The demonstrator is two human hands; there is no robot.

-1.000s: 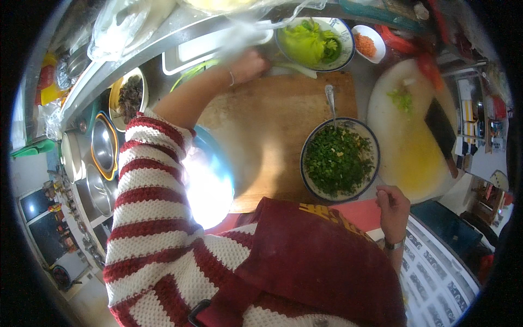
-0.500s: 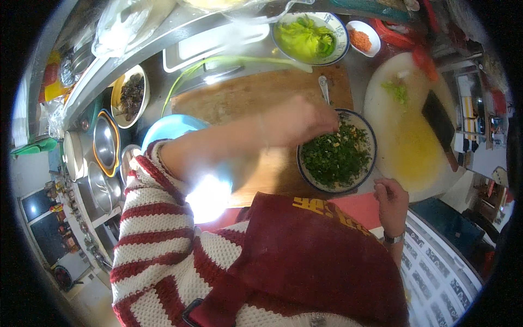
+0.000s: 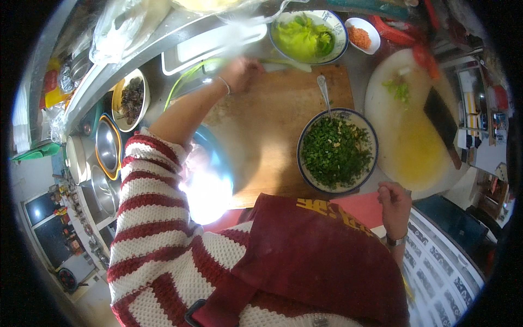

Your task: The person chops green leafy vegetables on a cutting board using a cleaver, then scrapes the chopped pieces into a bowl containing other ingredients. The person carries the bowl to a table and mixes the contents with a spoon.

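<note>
My left hand [image 3: 240, 74] is over the far left edge of the wooden cutting board [image 3: 283, 90], above a long scallion [image 3: 291, 64]. Its fingers are smeared and turned away, so their grip is unclear. My right hand [image 3: 394, 200] hangs near the front right of the board, with fingers curled and nothing visible in them. Between the hands, a blue-rimmed bowl [image 3: 338, 151] of chopped green herbs with pale bits sits on the board. A metal spoon [image 3: 323, 90] leans out of its far side.
A blue basin [image 3: 215, 150] under bright glare sits left. Behind are a white tray [image 3: 182, 61], a bowl of green leaves [image 3: 305, 38] and a dish of orange bits [image 3: 360, 38]. A cleaver [image 3: 440, 117] lies on the round board [image 3: 384, 117]. Bowls [image 3: 132, 101] stand far left.
My left hand has moved from over the herb bowl to the far left, beside the scallion. The right hand has barely shifted.
</note>
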